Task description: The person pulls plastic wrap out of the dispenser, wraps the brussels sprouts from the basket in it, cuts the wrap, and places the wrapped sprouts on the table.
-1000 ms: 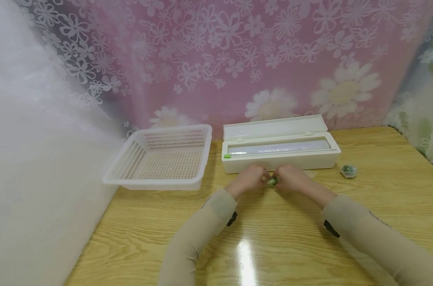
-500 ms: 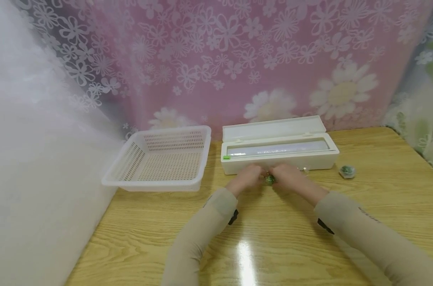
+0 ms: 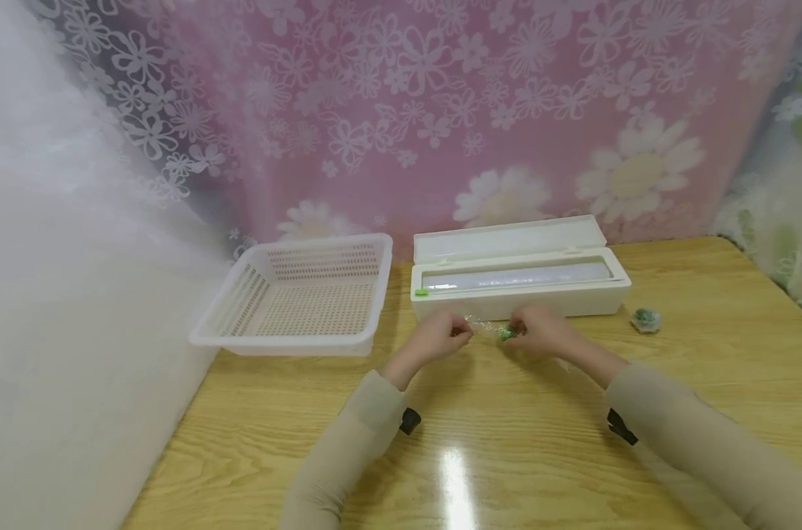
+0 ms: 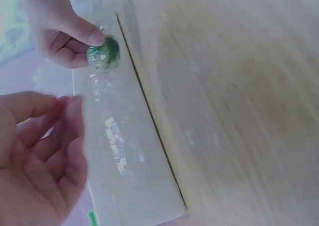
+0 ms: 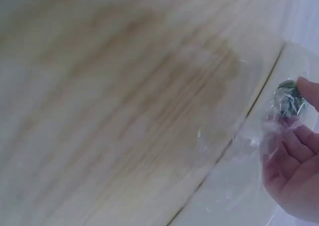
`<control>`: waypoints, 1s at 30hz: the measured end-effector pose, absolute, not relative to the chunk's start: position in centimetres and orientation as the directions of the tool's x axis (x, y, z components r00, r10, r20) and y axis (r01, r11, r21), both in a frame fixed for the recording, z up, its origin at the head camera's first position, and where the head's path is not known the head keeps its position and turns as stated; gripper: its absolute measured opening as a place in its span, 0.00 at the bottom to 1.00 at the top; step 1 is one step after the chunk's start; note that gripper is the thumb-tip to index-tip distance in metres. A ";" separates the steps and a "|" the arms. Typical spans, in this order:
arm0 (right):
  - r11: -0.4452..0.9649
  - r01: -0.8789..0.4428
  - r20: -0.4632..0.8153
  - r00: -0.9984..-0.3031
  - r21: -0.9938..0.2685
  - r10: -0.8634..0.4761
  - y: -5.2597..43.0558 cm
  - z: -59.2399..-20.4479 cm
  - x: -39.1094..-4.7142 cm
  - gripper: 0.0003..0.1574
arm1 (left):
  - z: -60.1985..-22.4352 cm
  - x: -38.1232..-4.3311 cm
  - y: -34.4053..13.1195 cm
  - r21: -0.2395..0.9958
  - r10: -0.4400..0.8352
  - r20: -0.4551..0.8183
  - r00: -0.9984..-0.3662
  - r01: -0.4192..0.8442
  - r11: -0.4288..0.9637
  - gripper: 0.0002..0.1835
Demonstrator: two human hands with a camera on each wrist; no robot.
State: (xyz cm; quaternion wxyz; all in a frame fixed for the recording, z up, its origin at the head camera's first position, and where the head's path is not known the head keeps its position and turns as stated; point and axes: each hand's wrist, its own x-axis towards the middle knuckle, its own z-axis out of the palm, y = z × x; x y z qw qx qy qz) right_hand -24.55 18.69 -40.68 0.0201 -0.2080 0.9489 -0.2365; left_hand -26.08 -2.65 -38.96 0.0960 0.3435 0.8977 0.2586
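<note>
My right hand [image 3: 540,331] pinches a small round green piece of produce [image 4: 104,52] wrapped in clear cling film. Its thumb lies on the near side and the other fingers curl under it. A crinkled tail of film [image 3: 485,324] sticks out to the left. My left hand [image 3: 434,337] is at that tail's end with loosely curled fingers; in the left wrist view the film passes beside the fingertips and nothing shows between them. Behind both hands stands a long white cling film dispenser [image 3: 520,302], lid raised, with a roll inside.
A white perforated plastic basket [image 3: 282,341] stands to the left on the wooden table [image 3: 507,442]. Another wrapped green ball [image 3: 646,319] lies right of the dispenser. A floral curtain [image 3: 401,110] hangs behind the table, and pale sheeting [image 3: 76,294] hangs at the left.
The hands were close together around the wrapped green ball; my left hand has now drawn away to the left. The film tail shows between the hands, and my right hand keeps the ball.
</note>
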 end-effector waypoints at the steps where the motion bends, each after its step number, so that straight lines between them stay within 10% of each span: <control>1: 0.782 -0.362 0.048 -0.918 -0.508 -0.394 18.8 -40.6 -24.3 0.15 | -39.0 -25.9 -2.7 0.542 0.672 -0.039 -0.739 0.549 0.636 0.09; 17: 0.580 0.053 -0.281 -0.907 -0.813 -0.312 17.1 -41.6 -20.4 0.21 | -41.9 -24.9 -0.1 0.789 0.634 -0.187 -0.750 0.270 0.552 0.08; 30: 0.714 -0.272 -0.093 -0.900 -0.645 -0.427 17.7 -41.6 -19.6 0.19 | -42.4 -24.4 0.4 0.776 0.619 -0.215 -0.755 0.252 0.578 0.05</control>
